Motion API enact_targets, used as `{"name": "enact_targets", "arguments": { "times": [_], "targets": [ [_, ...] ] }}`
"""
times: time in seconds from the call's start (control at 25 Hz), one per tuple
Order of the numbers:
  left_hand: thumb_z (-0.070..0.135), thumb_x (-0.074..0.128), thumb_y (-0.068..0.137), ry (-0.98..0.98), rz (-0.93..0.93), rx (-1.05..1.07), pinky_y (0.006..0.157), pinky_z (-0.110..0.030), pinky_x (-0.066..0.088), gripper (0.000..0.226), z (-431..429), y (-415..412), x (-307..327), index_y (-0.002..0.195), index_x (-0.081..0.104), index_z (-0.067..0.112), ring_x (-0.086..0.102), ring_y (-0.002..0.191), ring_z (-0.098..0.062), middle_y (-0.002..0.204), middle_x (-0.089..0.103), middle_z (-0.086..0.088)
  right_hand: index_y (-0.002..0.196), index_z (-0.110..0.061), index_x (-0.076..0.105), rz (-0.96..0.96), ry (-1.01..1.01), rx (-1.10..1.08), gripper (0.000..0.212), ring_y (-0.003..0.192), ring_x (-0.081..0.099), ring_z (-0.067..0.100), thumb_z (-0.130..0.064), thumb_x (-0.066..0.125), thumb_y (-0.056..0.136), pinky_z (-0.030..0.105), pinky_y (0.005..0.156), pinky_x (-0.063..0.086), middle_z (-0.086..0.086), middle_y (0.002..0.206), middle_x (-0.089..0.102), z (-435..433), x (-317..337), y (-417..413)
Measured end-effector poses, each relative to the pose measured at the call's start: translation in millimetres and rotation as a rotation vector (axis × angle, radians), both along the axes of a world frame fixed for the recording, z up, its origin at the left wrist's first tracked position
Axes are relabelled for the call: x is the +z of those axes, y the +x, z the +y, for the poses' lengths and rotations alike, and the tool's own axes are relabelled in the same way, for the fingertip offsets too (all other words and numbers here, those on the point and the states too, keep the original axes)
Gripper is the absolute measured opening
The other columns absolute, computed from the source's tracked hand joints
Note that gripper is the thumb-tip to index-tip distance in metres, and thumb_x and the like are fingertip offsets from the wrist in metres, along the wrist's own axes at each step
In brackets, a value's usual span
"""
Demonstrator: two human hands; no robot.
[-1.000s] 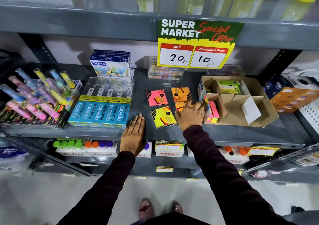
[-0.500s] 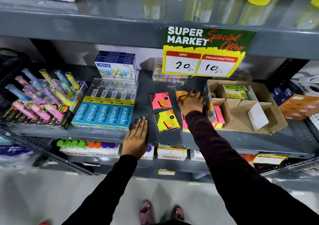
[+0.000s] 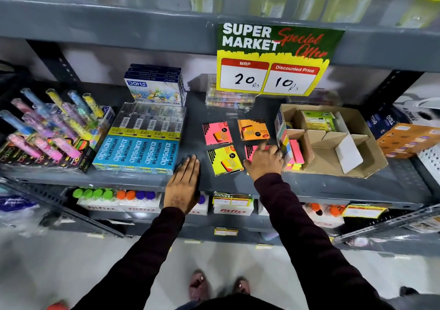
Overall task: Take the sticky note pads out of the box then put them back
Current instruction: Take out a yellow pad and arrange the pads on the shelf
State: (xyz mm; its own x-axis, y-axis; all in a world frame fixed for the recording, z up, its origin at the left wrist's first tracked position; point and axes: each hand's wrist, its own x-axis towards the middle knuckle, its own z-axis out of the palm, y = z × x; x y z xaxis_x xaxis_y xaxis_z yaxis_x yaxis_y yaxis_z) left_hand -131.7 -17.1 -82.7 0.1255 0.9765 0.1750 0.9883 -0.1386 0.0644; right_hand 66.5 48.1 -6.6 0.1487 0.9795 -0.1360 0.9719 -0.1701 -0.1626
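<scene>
Left hand lies flat, palm down, fingers straight and together, on the front edge of the grey shelf; holds nothing. Right hand rests loosely spread over a pink sticky note pad just left of the cardboard box; fingertips near the box's left wall, grip on the pad cannot be told. Three more pads on the shelf: pink pad, orange pad, yellow pad. Further pink pads stand in the box's front-left compartment.
</scene>
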Motion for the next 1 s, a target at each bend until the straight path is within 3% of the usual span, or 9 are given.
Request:
{"name": "enact_targets", "arguments": {
  "times": [0.16,0.32,0.56,0.84,1.0],
  "targets": [
    [0.004,0.077,0.05,0.005,-0.068,-0.011,0.099,-0.048,0.044,0.087,1,-2,0,0.131,0.049,-0.006,0.051,0.124,-0.038,0.137,0.051,-0.024,0.146,0.005,0.024,0.0,0.111,0.098,0.084,0.124,0.046,0.043,-0.044,0.059,0.087,0.049,0.105,0.039,0.031,0.135,0.045,19,4,-17],
    [0.006,0.076,0.048,0.006,-0.09,-0.028,0.099,-0.047,0.044,0.085,-2,-3,-1,0.129,0.051,-0.006,0.055,0.119,-0.037,0.135,0.052,-0.023,0.143,0.006,0.027,0.02,0.067,0.229,0.08,0.126,0.045,0.042,-0.044,0.058,0.088,0.047,0.108,0.035,0.03,0.137,0.044,53,5,-58],
    [0.009,0.074,0.053,0.001,-0.055,-0.031,0.103,-0.041,0.04,0.082,-2,-3,0,0.13,0.05,-0.006,0.054,0.122,-0.032,0.136,0.052,-0.022,0.149,0.001,0.019,0.03,-0.028,0.288,0.083,0.141,0.027,0.043,-0.044,0.056,0.091,0.048,0.119,0.024,0.029,0.151,0.028,77,-6,-96],
    [0.004,0.076,0.051,0.018,-0.063,-0.043,0.1,-0.045,0.043,0.082,-1,4,0,0.129,0.051,-0.007,0.054,0.12,-0.036,0.135,0.053,-0.023,0.147,0.003,0.02,0.035,0.045,0.083,0.085,0.134,0.036,0.046,-0.052,0.052,0.09,0.051,0.114,0.029,0.032,0.148,0.03,43,0,-42],
    [0.003,0.076,0.053,0.033,-0.032,-0.03,0.099,-0.048,0.045,0.084,0,7,1,0.131,0.048,-0.007,0.05,0.124,-0.038,0.136,0.051,-0.024,0.149,-0.001,0.018,0.034,-0.067,-0.042,0.079,0.137,0.031,0.047,-0.044,0.053,0.092,0.054,0.112,0.033,0.031,0.151,0.026,9,-7,1]
  ]
}}
